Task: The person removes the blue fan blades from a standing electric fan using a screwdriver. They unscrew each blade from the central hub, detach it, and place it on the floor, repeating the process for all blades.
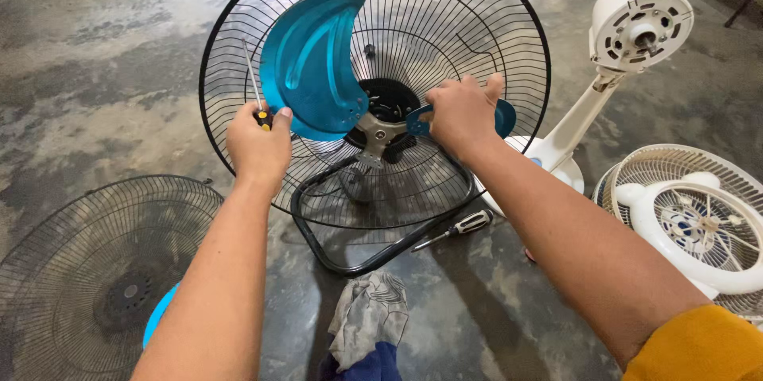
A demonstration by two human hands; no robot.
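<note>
Gripping a screwdriver (256, 88) with a yellow-and-black handle, the left hand (259, 145) is closed round the grip, the thin shaft pointing up across the black wire fan guard (477, 23); the right hand (459, 113) is closed on a small blue blade (504, 117) just beside the fan's hub (380, 133), fingers curled over its edge. A large blue fan blade (314, 63) stands up from the same hub, between the two hands and in front of the guard (its curved face catches the light). The fan sits on a black tube stand (373, 258) on the concrete floor (95, 63); a second screwdriver (455, 229) with a black-and-white handle lies on the floor just beside the stand, under the right forearm. A crumpled grey rag (369, 313) lies near the bottom edge; a loose black wire guard (103, 270) lies flat to the left. To the right, a white fan motor head on its neck (636, 27) stands upright, and a white fan guard (699, 214) lies near it.
</note>
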